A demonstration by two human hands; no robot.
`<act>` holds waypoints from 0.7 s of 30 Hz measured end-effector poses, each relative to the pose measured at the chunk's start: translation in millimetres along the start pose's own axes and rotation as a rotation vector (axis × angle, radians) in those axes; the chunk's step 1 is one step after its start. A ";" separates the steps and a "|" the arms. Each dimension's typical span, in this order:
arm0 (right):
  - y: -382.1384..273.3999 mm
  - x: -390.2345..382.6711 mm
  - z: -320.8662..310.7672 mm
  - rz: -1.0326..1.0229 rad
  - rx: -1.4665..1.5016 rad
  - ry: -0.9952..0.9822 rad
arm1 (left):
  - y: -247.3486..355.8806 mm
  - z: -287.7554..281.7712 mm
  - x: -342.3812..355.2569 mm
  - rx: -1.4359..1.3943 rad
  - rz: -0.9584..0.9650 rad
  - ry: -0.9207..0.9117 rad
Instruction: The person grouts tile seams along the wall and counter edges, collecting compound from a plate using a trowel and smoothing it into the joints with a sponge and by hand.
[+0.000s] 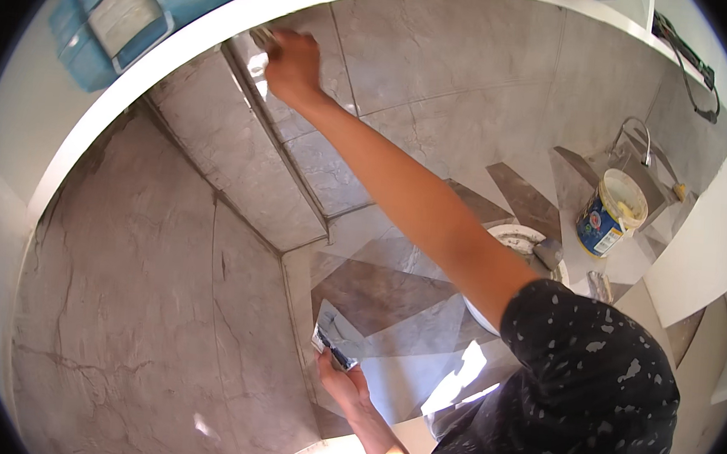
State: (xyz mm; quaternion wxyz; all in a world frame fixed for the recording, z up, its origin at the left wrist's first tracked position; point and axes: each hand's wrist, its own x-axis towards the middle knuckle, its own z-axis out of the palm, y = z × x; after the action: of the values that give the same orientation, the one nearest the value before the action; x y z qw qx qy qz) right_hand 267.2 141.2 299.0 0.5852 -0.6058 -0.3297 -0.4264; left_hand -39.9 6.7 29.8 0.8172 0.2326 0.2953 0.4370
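My right arm reaches up across the view, and my right hand (295, 68) is closed at the top of the grey tiled wall (445, 58), just below a white curved edge. A small pale thing (261, 38) shows at its fingertips; its kind is blurred. A vertical corner joint (277, 135) between the tiles runs down from there. Lower down, my left hand (344, 386) grips a wide metal putty knife (340, 332), its blade upward, with dark and whitish smears near its base. Grey stone-look tiles (136, 294) stand to the left of this hand.
On the patterned floor (384, 297), a white round container (512, 232) stands partly behind my arm, a grey tool on its rim. A blue-labelled plastic bucket (612, 214) stands farther right, near a curved metal pipe (636, 125). A blue case (110, 24) lies beyond the white edge (127, 80).
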 end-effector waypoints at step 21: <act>233.2 -179.0 -476.4 0.967 -0.087 -0.996 | -125.7 81.4 -35.9 0.093 -0.187 -0.146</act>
State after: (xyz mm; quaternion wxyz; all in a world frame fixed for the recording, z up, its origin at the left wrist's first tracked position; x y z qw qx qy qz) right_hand 339.5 -335.5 14.5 0.4637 -0.8311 -0.2346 0.1980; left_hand 72.5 -97.9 18.1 0.8620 0.2727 0.2753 0.3267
